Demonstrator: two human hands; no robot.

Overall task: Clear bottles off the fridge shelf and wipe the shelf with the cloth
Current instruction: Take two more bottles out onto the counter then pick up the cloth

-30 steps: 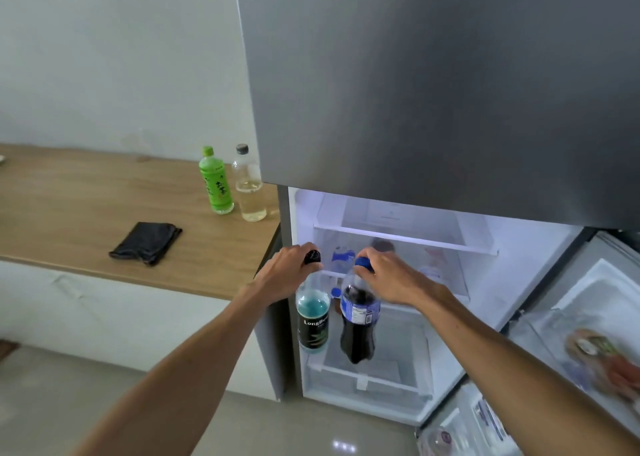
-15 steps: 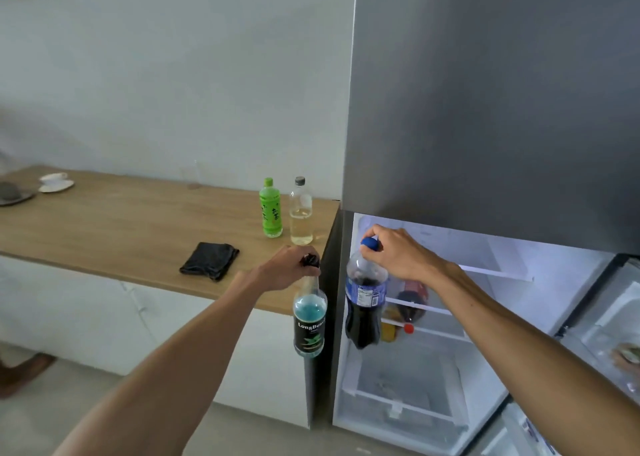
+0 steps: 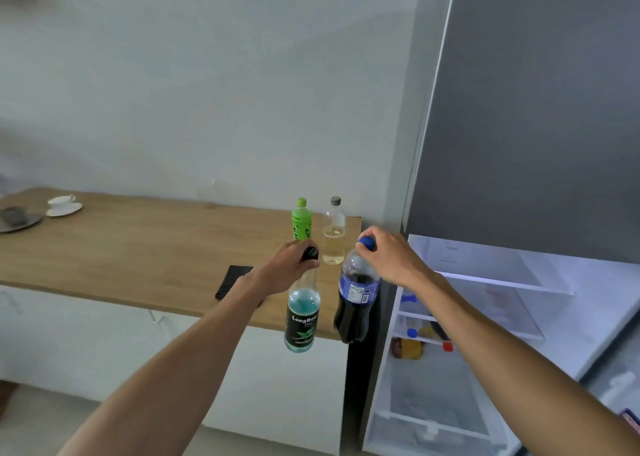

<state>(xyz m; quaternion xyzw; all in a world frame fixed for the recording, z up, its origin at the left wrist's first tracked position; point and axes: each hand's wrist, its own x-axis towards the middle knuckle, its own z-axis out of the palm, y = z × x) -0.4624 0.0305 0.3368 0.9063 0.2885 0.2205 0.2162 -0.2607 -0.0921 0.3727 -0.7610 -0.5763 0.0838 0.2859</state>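
My left hand point(image 3: 285, 266) grips the black cap of a glass bottle of blue-green liquid point(image 3: 302, 317), which hangs over the front edge of the wooden counter point(image 3: 138, 247). My right hand point(image 3: 388, 256) holds a dark cola bottle point(image 3: 356, 303) by its blue cap, beside the counter's right end. A green bottle point(image 3: 302, 220) and a clear bottle of pale liquid point(image 3: 334, 233) stand upright on the counter behind my hands. The dark cloth point(image 3: 232, 280) lies on the counter, partly hidden by my left wrist. The open fridge point(image 3: 485, 299) is at the right; its glass shelf point(image 3: 502, 282) shows bare.
A white cup on a saucer point(image 3: 64, 204) and a grey cup on a plate point(image 3: 17, 218) sit at the counter's far left. Lower fridge shelves hold a few small items point(image 3: 412, 343). The grey upper fridge door point(image 3: 536, 109) fills the upper right. White cabinets run below the counter.
Both hands have carried their bottles out of the fridge and leftward toward the counter. The view has swung left and up, showing more counter and wall.
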